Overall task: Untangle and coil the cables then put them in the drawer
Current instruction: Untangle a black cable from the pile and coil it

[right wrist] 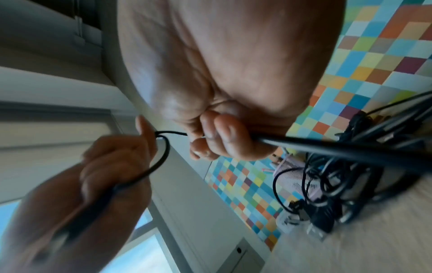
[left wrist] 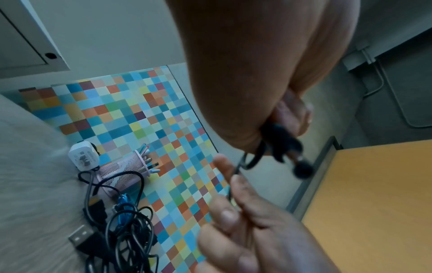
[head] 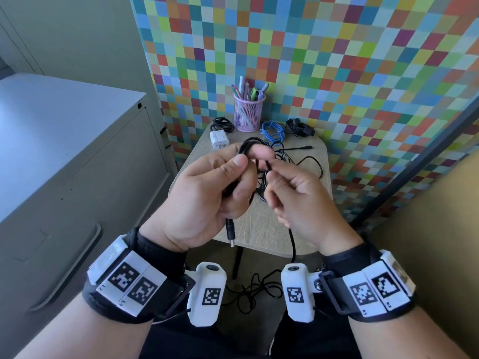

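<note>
Both my hands are raised over the small table (head: 261,226) and work one black cable (head: 250,147). My left hand (head: 248,156) grips a folded loop of it; its barrel plug (head: 230,234) hangs below the palm. My right hand (head: 270,172) pinches the same cable beside the left fingers, and the rest (head: 293,242) drops to a loose heap on the floor (head: 254,291). In the right wrist view my fingers (right wrist: 217,136) curl round the cable (right wrist: 327,146). A tangle of black cables (head: 285,158) lies on the table behind my hands.
At the table's back stand a pink mesh pen cup (head: 247,112), a white charger (head: 219,139), a blue cable coil (head: 272,130) and two black bundles (head: 221,123) (head: 300,126). A grey drawer cabinet (head: 77,164) with a handle (head: 77,268) is on my left.
</note>
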A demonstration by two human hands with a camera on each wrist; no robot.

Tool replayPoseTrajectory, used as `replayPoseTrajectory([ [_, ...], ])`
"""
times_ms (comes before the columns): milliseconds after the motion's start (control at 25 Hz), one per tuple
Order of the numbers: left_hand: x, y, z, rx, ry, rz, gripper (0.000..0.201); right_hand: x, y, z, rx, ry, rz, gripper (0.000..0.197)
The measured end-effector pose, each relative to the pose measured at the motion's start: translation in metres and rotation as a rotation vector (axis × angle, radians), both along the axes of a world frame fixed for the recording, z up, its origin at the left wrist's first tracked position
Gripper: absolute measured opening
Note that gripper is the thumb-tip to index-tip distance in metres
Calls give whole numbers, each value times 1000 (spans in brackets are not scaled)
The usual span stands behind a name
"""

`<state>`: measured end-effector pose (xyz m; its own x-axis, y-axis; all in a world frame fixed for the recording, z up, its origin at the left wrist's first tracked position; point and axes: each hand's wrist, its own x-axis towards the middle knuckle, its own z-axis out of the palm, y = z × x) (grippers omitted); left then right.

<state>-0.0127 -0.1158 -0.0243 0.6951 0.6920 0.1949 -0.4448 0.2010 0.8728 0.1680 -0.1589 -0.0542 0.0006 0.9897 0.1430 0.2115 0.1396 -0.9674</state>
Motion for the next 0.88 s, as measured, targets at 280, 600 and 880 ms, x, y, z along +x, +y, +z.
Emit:
replayPoseTrajectory([
  [280, 9, -7, -2, 140, 120, 298, 23, -29, -15, -1, -47, -499, 137, 37],
  [600, 5, -4, -15, 886, 948, 272, 24, 9, -27, 33, -53, -463, 156, 9],
  [880, 0, -2, 3, 558, 755, -19, 42, 23, -20, 29, 164, -230, 50, 13],
])
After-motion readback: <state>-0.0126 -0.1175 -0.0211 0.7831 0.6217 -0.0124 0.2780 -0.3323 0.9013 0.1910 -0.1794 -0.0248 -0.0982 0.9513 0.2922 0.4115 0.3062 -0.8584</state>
